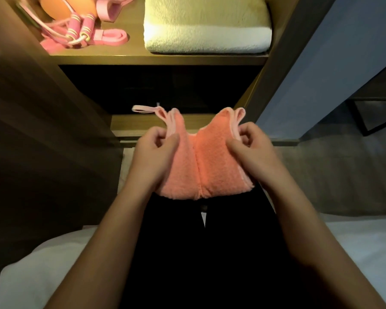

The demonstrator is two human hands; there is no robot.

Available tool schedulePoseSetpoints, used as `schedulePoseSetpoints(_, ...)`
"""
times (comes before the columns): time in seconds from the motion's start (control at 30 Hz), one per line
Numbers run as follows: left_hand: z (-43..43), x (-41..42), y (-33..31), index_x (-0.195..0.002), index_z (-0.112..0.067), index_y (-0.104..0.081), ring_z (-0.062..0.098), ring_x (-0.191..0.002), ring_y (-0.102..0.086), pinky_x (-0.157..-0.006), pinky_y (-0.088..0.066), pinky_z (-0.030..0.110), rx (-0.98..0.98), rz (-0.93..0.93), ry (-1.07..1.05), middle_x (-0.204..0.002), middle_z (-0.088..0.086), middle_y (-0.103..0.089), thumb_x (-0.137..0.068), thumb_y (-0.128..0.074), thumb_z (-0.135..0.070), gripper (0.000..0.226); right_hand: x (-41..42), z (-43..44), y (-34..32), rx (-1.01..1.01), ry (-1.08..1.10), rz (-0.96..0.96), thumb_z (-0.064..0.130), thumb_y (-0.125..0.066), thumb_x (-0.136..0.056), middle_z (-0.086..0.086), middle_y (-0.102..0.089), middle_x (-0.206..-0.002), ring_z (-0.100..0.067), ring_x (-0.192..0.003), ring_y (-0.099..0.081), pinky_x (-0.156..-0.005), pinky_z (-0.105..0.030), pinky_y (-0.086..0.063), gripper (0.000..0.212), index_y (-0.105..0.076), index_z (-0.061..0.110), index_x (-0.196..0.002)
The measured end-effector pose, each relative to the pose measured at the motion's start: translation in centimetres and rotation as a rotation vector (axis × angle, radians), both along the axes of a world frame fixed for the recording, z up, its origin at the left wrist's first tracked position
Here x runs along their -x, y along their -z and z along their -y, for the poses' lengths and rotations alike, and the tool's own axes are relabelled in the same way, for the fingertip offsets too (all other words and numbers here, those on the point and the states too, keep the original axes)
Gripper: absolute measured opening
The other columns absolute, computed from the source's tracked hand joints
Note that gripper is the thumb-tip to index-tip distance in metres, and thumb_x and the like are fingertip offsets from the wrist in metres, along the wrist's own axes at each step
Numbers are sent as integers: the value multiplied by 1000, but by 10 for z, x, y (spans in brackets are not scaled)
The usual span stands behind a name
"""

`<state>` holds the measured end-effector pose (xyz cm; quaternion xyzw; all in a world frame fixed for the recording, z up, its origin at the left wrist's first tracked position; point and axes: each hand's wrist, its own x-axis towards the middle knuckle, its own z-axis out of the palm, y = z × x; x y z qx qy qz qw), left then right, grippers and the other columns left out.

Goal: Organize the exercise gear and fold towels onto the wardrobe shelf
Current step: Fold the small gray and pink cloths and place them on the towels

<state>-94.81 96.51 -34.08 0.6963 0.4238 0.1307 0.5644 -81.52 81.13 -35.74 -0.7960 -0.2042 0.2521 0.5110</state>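
A small pink towel [206,166] with a pale trim and a hanging loop is held in front of me, below the lit wardrobe shelf [156,58]. My left hand [153,152] pinches its left edge and my right hand [250,148] pinches its right edge; the towel sags in a crease down the middle. On the shelf lies a folded white towel [206,30] at the right. A pink skipping rope [76,30], pink resistance bands [112,37] and an orange ball [62,7] sit at the left.
A dark compartment [156,88] opens under the shelf, with a lower wooden ledge [125,123] beneath it. Wardrobe side panels stand left [31,85] and right [283,52]. White bedding [42,270] lies around my dark-clothed legs. Grey floor [332,170] is to the right.
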Motion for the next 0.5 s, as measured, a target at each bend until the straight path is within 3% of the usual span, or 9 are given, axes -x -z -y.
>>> schedulePoseSetpoints(0.07, 11, -8, 1, -90, -21, -65, 7, -74, -63, -61, -49, 21, 12, 20, 41, -85, -6, -67, -93, -59, -27, 9, 10, -10, -2, -29, -36, 26, 33, -63, -79, 16, -56, -65, -2, -58, -51, -57, -28, -44, 10, -55, 27, -83)
schedulePoseSetpoints(0.17, 21, -14, 4, -89, -21, -67, 17, -82, -67, -74, -54, 35, 38, 6, 75, -87, 0, -70, -90, -62, -29, 10, 19, -17, 2, -66, -85, 23, 27, -64, -83, 14, -55, -69, -3, -59, -49, -58, -28, -43, 10, -55, 26, -87)
schedulePoseSetpoints(0.27, 24, -15, 6, -85, -19, -68, 20, -77, -68, -72, -54, 39, 33, 15, 78, -83, 3, -70, -90, -63, -28, 11, 22, -18, 8, -95, -129, -2, 25, -64, -83, 13, -55, -71, -2, -59, -48, -55, -25, -43, 12, -55, 24, -91)
schedulePoseSetpoints(0.37, 23, -15, 6, -87, -17, -69, 27, -83, -68, -81, -56, 48, 46, -6, 77, -84, 4, -71, -90, -63, -28, 13, 22, -17, 12, -111, -159, -30, 27, -64, -80, 19, -55, -67, 2, -56, -47, -53, -20, -41, 13, -54, 29, -90)
schedulePoseSetpoints(0.5, 20, -14, 4, -90, -16, -70, 23, -86, -68, -86, -54, 50, 34, -7, 72, -87, 1, -71, -90, -63, -26, 12, 24, -18, 14, -116, -163, -43, 35, -63, -73, 17, -56, -69, 0, -57, -48, -54, -22, -43, 18, -54, 32, -88)
